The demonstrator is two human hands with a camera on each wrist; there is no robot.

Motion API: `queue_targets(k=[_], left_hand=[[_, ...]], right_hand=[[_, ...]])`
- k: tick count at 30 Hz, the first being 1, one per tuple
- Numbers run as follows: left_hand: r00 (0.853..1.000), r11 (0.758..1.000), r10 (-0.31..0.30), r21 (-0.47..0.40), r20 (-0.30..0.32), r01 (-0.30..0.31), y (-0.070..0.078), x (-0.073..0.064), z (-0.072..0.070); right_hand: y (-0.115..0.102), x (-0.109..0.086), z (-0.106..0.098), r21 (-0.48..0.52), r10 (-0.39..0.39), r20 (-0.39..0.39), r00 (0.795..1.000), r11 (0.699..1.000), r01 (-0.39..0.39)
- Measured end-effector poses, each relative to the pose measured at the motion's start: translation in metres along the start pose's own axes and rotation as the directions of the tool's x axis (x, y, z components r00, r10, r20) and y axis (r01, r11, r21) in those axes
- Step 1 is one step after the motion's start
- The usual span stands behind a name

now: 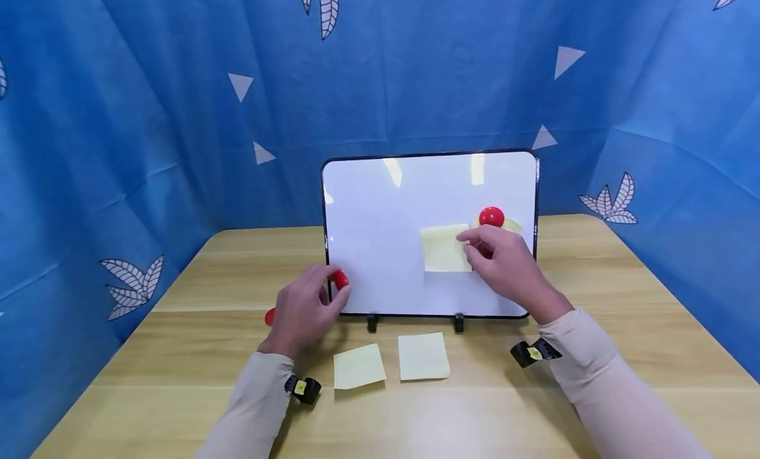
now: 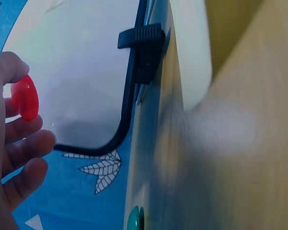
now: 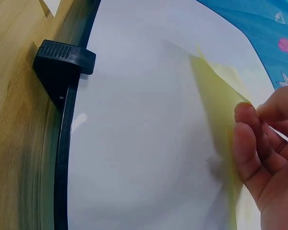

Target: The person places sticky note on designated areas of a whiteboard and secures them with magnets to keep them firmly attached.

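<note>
My left hand [image 1: 304, 312] pinches a round red magnet [image 1: 341, 279] between thumb and fingertips, by the lower left corner of the whiteboard [image 1: 374, 228]. In the left wrist view the red magnet [image 2: 27, 98] sits tilted between the fingers. With my right hand [image 1: 507, 264] I pinch the right edge of a pale yellow sticky note [image 1: 442, 248] in front of the board. The right wrist view shows the sticky note [image 3: 213, 96] bent, thumb and fingertips at its edge. Another red magnet [image 1: 491, 217] sits over a second yellow note [image 1: 512, 226], partly hidden behind my right hand.
Two more sticky notes, one on the left [image 1: 359, 367] and one on the right [image 1: 424, 357], lie on the wooden table [image 1: 475, 413]. Black stand feet [image 1: 459, 323] support the board. A red piece [image 1: 270, 316] shows beside my left hand. A green magnet [image 2: 136, 218] is on the table.
</note>
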State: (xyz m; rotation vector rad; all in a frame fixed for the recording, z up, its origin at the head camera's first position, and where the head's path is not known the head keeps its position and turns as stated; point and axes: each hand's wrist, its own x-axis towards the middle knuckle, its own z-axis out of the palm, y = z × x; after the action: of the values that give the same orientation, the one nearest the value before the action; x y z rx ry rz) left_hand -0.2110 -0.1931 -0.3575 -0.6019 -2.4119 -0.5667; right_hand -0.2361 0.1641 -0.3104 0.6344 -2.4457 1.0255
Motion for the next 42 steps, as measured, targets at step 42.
queue_targets(k=[42], left_hand=[[0.986,0.986,0.168,-0.018,0.005,-0.168,0.071,0.069,0.015]], right_hand=[[-0.002,-0.005,0.016,-0.113,-0.146,-0.087,0.985,0.984,0.136]])
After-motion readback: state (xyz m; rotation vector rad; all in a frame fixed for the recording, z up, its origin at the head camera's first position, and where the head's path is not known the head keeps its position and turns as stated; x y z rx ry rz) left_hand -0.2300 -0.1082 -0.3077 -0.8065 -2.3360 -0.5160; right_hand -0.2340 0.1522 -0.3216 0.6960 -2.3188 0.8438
